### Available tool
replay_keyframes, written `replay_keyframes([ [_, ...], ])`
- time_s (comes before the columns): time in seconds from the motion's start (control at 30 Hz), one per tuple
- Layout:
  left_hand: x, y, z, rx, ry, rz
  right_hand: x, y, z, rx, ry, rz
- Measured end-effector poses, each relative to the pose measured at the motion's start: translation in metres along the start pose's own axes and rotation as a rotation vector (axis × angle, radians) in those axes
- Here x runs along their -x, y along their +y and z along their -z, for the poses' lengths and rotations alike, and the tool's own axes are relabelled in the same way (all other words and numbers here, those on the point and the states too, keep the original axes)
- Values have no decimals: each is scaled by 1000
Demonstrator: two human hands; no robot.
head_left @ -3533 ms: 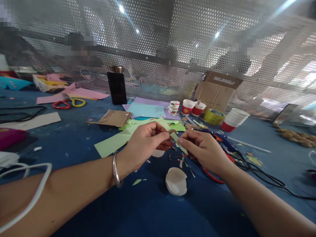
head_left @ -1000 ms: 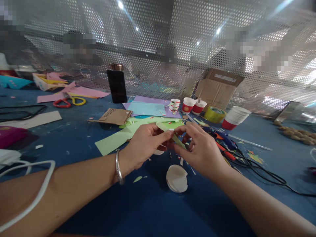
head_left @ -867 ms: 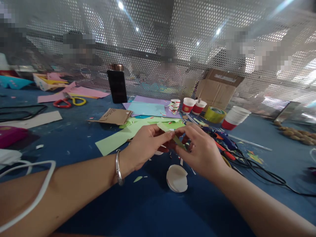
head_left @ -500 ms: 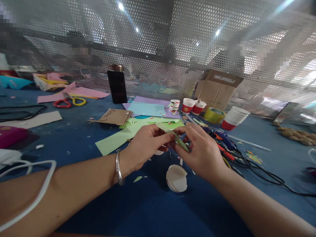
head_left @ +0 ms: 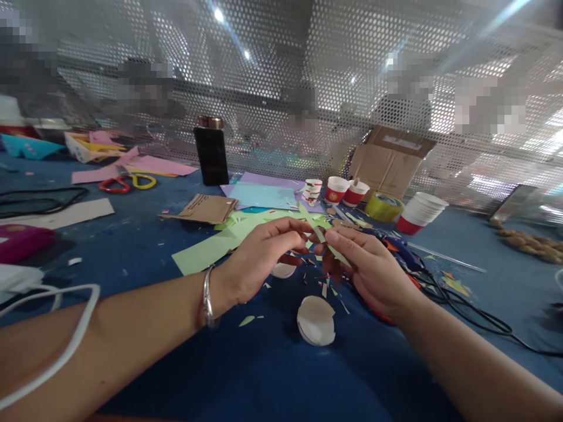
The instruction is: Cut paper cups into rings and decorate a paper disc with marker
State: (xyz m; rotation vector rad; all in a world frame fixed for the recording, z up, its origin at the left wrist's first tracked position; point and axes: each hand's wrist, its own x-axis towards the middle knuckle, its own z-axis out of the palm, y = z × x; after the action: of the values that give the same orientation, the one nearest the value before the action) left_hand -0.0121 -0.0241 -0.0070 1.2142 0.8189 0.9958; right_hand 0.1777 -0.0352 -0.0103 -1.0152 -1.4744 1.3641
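I have the pale green strip [head_left: 318, 233] just right of the frame's centre, its long axis slanting from upper left to lower right. My right hand [head_left: 368, 265] is nearer, pinching it under the thumb. My left hand [head_left: 261, 253], loosely curled with thumb and fingers parted, sits just left; whether its fingertips touch, I can't tell.

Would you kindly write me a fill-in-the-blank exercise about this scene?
The right hand grips a pale ____ paper strip.
A silver bracelet circles the ____ wrist.
The scissors near the pink paper have red and ____ handles.
The stacked cups are to the ____ of the tape roll.
Missing words: green; left; yellow; right.
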Motion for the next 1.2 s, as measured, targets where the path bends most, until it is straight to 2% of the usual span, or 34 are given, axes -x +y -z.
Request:
replay_keyframes([
  [0.17, -1, -1, 0, -11, -58, 12, 1, 2, 0, -213, -64, -110],
  [0.3, -2, -2, 1, -3, -57, -19, 1, 1, -3, -228, -86, -144],
  [0.4, -4, -2, 1, 8, -12, -3, 0, 1, -4, -176, -54, -113],
  [0.47, -5, -3, 1, 0, 25, 10, 0, 1, -3, -67, 11, -43],
  [0.7, -3, -4, 2, -174, 111, -43, 2, 2, -1, 525, 239, 259],
  [0.9, -3, -4, 1, -123, 138, 21, 7, 4, -8, 902, 300, 465],
  [1.03, -4, -6, 0, -63, 127, 72, 7, 4, -12, 1046, 312, 529],
  [1.2, -2, -2, -1, -106, 84, 48, 8, 6, -12, 1060, 335, 563],
])
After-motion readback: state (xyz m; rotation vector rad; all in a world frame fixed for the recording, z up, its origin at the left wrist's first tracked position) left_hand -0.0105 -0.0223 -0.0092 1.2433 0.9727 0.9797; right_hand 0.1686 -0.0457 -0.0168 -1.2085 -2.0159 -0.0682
